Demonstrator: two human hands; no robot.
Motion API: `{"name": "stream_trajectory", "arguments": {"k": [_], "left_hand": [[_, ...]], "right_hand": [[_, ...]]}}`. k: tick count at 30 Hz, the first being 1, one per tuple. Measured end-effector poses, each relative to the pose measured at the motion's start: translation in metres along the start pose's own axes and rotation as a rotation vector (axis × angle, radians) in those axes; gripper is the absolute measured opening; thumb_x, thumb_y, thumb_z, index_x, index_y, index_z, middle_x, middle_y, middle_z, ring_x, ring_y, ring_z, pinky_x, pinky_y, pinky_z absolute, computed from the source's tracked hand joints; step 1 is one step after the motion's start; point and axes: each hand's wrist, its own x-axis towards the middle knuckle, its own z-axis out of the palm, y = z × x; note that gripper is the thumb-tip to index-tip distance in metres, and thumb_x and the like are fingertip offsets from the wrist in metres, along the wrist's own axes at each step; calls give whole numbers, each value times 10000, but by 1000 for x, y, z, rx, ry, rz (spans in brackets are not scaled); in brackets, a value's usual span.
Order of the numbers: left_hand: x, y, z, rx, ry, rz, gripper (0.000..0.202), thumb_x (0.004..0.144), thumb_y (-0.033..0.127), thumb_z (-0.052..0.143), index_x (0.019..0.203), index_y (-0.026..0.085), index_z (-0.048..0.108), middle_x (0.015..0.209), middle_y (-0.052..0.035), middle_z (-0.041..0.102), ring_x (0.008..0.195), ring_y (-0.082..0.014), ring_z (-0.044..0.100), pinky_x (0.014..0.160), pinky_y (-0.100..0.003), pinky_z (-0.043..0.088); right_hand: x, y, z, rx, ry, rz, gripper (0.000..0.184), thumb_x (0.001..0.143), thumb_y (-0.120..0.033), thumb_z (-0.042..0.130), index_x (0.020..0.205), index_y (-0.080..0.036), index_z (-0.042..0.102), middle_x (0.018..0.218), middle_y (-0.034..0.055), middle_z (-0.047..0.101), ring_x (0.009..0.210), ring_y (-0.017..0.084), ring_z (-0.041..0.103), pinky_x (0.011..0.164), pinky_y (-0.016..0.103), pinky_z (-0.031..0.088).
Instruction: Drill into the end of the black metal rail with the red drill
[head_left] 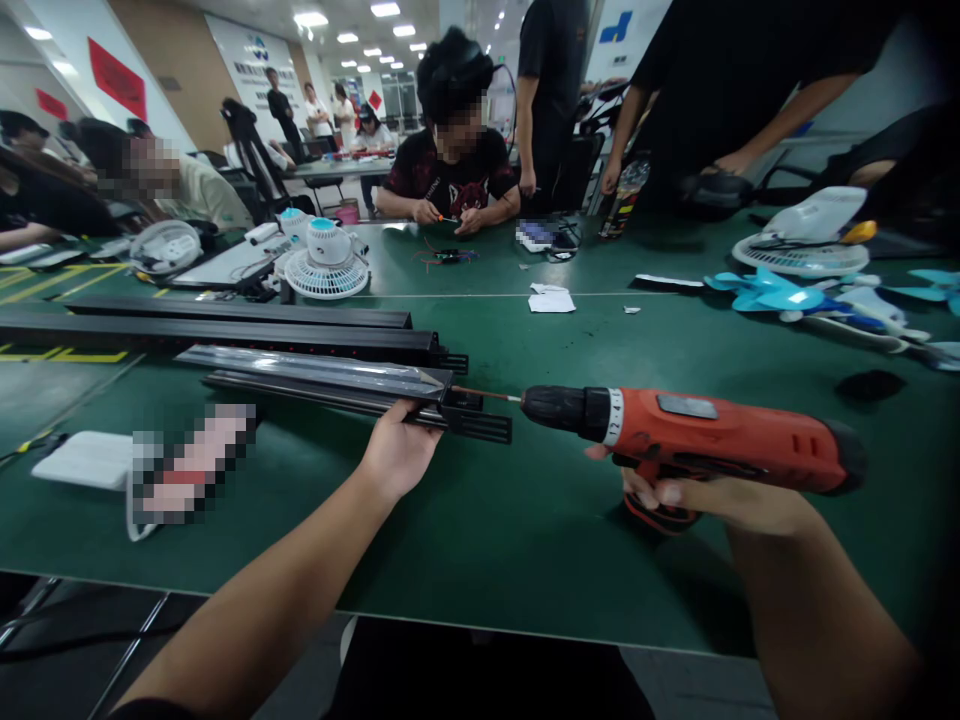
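Observation:
My right hand (705, 497) is wrapped round the grip of a red and black cordless drill (720, 435), held level with its chuck pointing left. A long thin bit (491, 395) runs from the chuck to the end of a black metal profile (360, 385) with clear film along its top. Whether the bit's tip is inside the end piece I cannot tell. Beneath that end, my left hand (401, 455) grips the profile, its fingers partly hidden behind it. A slotted black end bracket (480, 420) sticks out just right of this hand.
Two more black profiles (225, 335) lie behind. White fan parts (326, 265) stand at the back left, and blue fan blades (772, 292) at the right. A white power bank (86, 460) lies at the left. Across the green table (540, 560), a person (457, 150) handles a small tool.

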Motion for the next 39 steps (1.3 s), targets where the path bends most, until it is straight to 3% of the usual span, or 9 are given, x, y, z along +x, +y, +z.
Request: {"name": "stream_trajectory", "arguments": {"k": [6,11,17,22,27,30,35,39], "left_hand": [[0,1,0,-7,3,-9,326,1014,117,592,1227,183,830,1074,-89,868,1093,-238,824,1073,-359,640],[1,0,-2,7,-9,1,370,999,142,611,1292,209,826,1119,-83,880,1090,-243,824,1092,-388,639],[1,0,0,0,2,-6,413,988,134,603,1337,182,819,1143,-109,886,1126,-260,829,1110,-388,638],[1,1,-1,8,-4,-4,403,993,130,611,1326,218,821,1125,-80,882,1131,-253,827,1108,-397,642],[0,2,0,-12,12,-17,323,1005,126,605,1227,188,831,1098,-88,872,1081,-232,824,1078,-360,646],[0,2,0,-4,13,-17,348,1004,130,614,1269,200,828,1111,-86,872,1072,-231,819,1074,-364,644],[-2,3,1,4,0,-21,355,1031,132,602,1297,193,828,1112,-93,876,1095,-234,823,1060,-351,643],[-5,5,4,-14,-1,-36,349,1048,121,578,1284,176,828,1072,-89,877,1067,-223,828,1021,-329,649]], "right_hand": [[6,-3,6,75,-91,-124,395,1079,-494,830,1417,-296,884,731,14,719,576,152,619,531,249,624],[8,-6,7,112,-132,-142,445,1051,-512,859,1448,-312,869,780,24,736,573,162,630,491,253,602],[5,-2,3,135,-150,-42,430,1019,-470,906,1421,-320,877,734,-5,702,524,139,596,477,241,605],[2,-3,0,48,-22,83,330,990,-440,936,1269,-265,922,693,-8,672,566,160,638,515,261,626],[1,-6,-2,-27,-13,60,320,994,-397,928,1280,-256,919,741,16,738,588,158,669,523,241,631],[2,-7,-2,-30,-16,38,196,1018,-365,906,1175,-249,918,772,31,772,590,143,674,524,218,620],[4,-9,-1,3,-57,72,319,1020,-384,907,1320,-273,906,769,10,742,574,131,640,521,213,616],[3,-6,-1,38,-49,64,324,1013,-361,920,1320,-258,913,776,15,743,585,129,650,519,203,626]]}}
